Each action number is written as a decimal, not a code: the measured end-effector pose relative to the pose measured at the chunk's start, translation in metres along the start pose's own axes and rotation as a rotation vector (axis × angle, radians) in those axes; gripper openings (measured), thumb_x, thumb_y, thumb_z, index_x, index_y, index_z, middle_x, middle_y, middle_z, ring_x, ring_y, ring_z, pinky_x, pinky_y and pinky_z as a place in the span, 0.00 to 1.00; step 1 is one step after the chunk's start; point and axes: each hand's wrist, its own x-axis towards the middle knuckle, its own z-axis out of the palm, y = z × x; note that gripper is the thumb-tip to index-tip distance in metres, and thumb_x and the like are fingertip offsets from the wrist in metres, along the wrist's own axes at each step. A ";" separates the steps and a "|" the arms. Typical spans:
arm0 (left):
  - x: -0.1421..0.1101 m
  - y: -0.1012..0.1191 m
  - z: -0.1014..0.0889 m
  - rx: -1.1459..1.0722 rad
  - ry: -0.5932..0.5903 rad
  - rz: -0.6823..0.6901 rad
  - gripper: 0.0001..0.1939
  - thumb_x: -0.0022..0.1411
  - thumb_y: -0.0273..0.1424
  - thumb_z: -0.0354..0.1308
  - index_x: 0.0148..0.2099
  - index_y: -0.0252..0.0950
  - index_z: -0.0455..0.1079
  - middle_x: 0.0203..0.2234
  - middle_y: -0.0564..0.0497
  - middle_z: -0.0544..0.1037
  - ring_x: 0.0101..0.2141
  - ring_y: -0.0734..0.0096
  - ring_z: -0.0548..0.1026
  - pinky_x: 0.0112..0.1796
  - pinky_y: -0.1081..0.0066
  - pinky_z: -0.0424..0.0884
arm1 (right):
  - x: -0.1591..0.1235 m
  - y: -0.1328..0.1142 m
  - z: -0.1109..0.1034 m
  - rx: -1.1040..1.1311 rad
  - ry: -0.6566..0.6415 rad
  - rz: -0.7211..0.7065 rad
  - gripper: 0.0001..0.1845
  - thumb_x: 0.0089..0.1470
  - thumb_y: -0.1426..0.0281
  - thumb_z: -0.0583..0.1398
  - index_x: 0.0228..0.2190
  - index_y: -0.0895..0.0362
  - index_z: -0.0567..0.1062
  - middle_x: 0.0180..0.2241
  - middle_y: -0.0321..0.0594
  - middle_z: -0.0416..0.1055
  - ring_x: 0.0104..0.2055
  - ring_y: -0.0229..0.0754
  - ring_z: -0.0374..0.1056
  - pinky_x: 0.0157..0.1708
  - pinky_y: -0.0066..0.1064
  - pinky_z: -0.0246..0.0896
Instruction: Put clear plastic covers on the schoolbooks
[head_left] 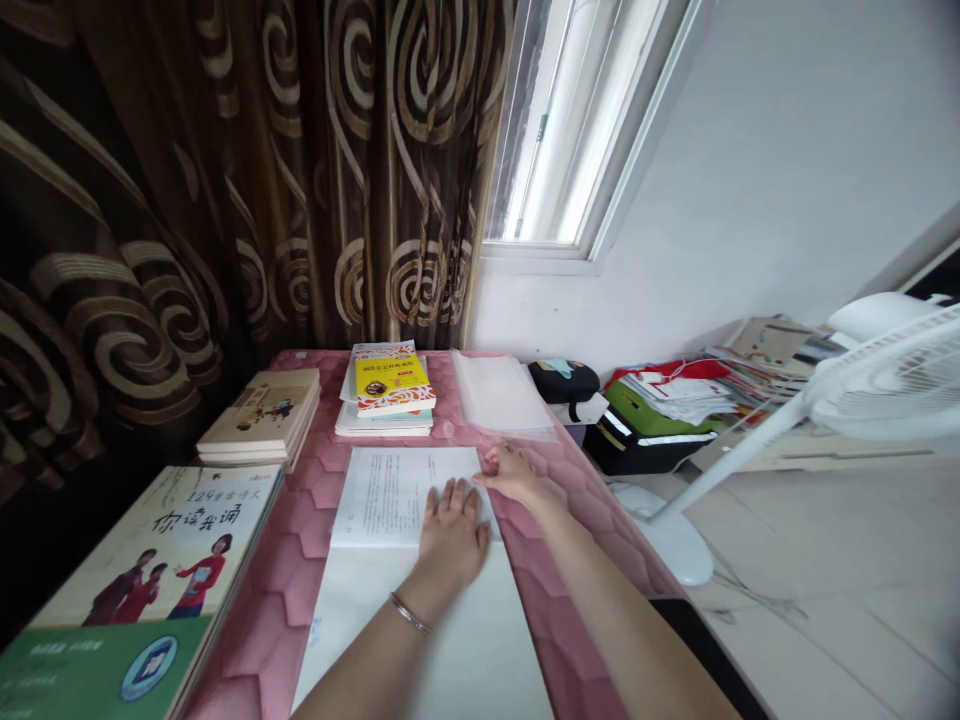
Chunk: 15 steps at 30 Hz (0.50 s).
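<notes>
An open book [375, 500] lies on a pink quilted surface, with a printed page at the far side and a mostly blank page toward me. My left hand [454, 540], with a silver bracelet at its wrist, rests flat on the book near the fold, fingers spread. At the far right corner of the printed page, my right hand [514, 473] has its thumb and fingers curled about the page's edge. Just beyond that hand lies a stack of translucent plastic sheets [499, 395].
Left of the open book are a large book stack [150, 560] and a smaller one [262, 410]. Books with a yellow cover [394, 380] on top lie at the back. The pink surface [585, 560] ends at the right, beside a white fan [750, 450] and a black-and-green box [652, 425].
</notes>
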 end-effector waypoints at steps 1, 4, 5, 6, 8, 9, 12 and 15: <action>0.000 0.000 0.001 0.003 0.003 0.000 0.30 0.68 0.41 0.38 0.67 0.34 0.54 0.67 0.44 0.53 0.67 0.57 0.48 0.64 0.50 0.42 | -0.001 0.002 -0.001 0.011 -0.018 -0.024 0.25 0.40 0.58 0.69 0.41 0.51 0.74 0.49 0.40 0.70 0.54 0.50 0.61 0.49 0.38 0.57; 0.002 -0.001 -0.001 -0.007 -0.015 0.001 0.30 0.68 0.42 0.37 0.68 0.35 0.53 0.67 0.45 0.54 0.66 0.59 0.49 0.64 0.51 0.44 | -0.004 0.005 -0.002 0.043 -0.049 -0.062 0.27 0.40 0.59 0.70 0.44 0.51 0.73 0.50 0.39 0.69 0.55 0.49 0.61 0.50 0.37 0.56; 0.004 -0.004 -0.005 -0.017 -0.029 0.005 0.30 0.69 0.43 0.36 0.68 0.37 0.53 0.67 0.46 0.54 0.66 0.60 0.51 0.64 0.52 0.46 | -0.005 0.006 -0.002 0.052 -0.053 -0.067 0.27 0.41 0.60 0.69 0.44 0.51 0.73 0.50 0.39 0.68 0.55 0.48 0.61 0.50 0.36 0.56; 0.006 -0.010 -0.010 -0.025 -0.043 0.005 0.30 0.69 0.44 0.36 0.68 0.38 0.53 0.67 0.48 0.54 0.66 0.61 0.52 0.63 0.54 0.49 | -0.005 0.006 -0.002 0.059 -0.056 -0.069 0.26 0.42 0.60 0.69 0.45 0.51 0.73 0.51 0.39 0.68 0.55 0.48 0.60 0.50 0.36 0.56; 0.011 -0.027 -0.024 -0.016 -0.057 -0.017 0.29 0.69 0.44 0.37 0.67 0.40 0.54 0.68 0.49 0.52 0.65 0.62 0.54 0.62 0.55 0.54 | -0.006 0.006 -0.002 0.069 -0.058 -0.071 0.26 0.43 0.60 0.68 0.45 0.52 0.72 0.52 0.40 0.67 0.56 0.49 0.60 0.50 0.36 0.56; 0.013 -0.039 -0.032 0.012 -0.049 -0.055 0.29 0.69 0.43 0.38 0.67 0.38 0.54 0.68 0.49 0.51 0.65 0.61 0.53 0.61 0.55 0.54 | -0.007 0.007 -0.003 0.070 -0.061 -0.070 0.26 0.43 0.60 0.68 0.46 0.52 0.72 0.52 0.40 0.67 0.56 0.49 0.60 0.50 0.36 0.56; 0.019 -0.082 -0.052 0.150 -0.006 -0.186 0.27 0.69 0.37 0.40 0.67 0.35 0.55 0.67 0.45 0.53 0.66 0.59 0.49 0.63 0.51 0.45 | -0.008 0.005 -0.009 0.057 -0.082 -0.053 0.27 0.44 0.61 0.68 0.47 0.52 0.72 0.53 0.40 0.67 0.57 0.50 0.60 0.51 0.37 0.56; 0.021 -0.113 -0.058 0.185 -0.063 -0.161 0.28 0.69 0.36 0.40 0.68 0.36 0.51 0.67 0.47 0.54 0.66 0.60 0.50 0.63 0.50 0.46 | -0.010 -0.011 -0.017 0.001 -0.114 0.000 0.31 0.43 0.63 0.68 0.50 0.55 0.71 0.55 0.47 0.65 0.59 0.56 0.58 0.52 0.43 0.55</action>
